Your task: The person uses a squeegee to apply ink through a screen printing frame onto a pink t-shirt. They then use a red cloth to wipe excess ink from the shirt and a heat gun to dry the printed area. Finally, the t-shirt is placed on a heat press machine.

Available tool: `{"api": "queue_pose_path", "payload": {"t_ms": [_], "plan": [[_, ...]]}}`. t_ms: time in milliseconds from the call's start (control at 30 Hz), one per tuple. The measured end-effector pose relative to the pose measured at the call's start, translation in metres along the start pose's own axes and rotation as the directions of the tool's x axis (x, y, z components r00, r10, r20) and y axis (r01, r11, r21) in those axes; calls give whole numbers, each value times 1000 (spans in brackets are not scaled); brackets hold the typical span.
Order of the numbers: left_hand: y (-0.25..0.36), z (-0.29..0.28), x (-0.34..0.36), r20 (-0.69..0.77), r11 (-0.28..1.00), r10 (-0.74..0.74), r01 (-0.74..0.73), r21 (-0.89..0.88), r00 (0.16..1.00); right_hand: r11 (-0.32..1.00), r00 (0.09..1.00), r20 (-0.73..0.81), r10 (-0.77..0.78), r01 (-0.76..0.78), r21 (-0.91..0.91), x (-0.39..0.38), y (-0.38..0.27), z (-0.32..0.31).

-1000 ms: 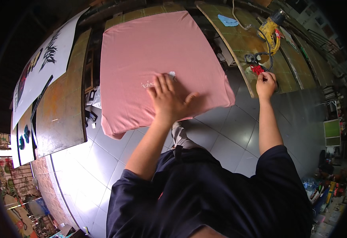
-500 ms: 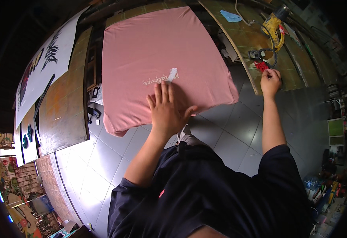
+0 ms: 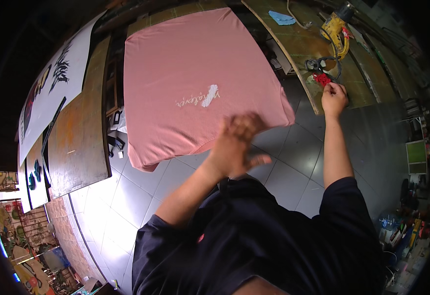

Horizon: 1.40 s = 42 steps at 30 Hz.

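Observation:
A pink T-shirt (image 3: 200,59) is spread smooth over a board in front of me. It bears pale lettering (image 3: 188,101) with a white patch (image 3: 209,96) beside or over part of it. My left hand (image 3: 237,140) is over the shirt's near edge, thumb stretched out and fingers apart but smeared by motion; nothing shows in it. Off to the right, my right hand (image 3: 334,101) has its fingers closed at a small crumpled red thing (image 3: 322,79), whose kind I cannot make out, on the wooden board (image 3: 293,46).
A yellow heat gun or similar power tool (image 3: 334,30) with a dark cord lies on the right boards, near a blue cloth (image 3: 282,18). At left, a printed white sheet (image 3: 72,61) covers part of another wooden board (image 3: 85,132). Grey floor tiles (image 3: 293,172) show below.
My left hand has come off the lettering and moved right and toward me, uncovering more of the print and white patch. My right hand stays at the red thing.

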State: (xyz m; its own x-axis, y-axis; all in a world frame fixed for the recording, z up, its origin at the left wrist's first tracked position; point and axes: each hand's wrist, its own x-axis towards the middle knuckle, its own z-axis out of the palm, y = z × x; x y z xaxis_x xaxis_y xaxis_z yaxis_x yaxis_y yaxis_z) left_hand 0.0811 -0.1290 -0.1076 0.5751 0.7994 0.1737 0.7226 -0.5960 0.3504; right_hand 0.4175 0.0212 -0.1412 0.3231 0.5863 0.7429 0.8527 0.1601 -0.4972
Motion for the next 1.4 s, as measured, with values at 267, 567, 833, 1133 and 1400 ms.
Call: {"api": "queue_pose_path", "payload": {"t_ms": [267,567,833,1133,1400], "plan": [[-16,-1,3,-171,964,-199,224,140,965,997,999,24,26,-24,-74,-1,-5,-4],[-18,-3,7,-288,981,-150,178,72,946,992,1000,23,-6,8,-126,0,-6,-4],[-31,-21,-14,-229,965,102,-152,-214,968,998,1000,0,15,-15,-68,0,-3,-1],[-68,-29,-34,-271,872,-378,439,217,885,993,1000,-14,13,-15,-117,1,-4,-4],[-66,-29,-31,-221,875,-382,428,225,897,991,1000,-20,-3,0,-136,0,-5,-3]]}}
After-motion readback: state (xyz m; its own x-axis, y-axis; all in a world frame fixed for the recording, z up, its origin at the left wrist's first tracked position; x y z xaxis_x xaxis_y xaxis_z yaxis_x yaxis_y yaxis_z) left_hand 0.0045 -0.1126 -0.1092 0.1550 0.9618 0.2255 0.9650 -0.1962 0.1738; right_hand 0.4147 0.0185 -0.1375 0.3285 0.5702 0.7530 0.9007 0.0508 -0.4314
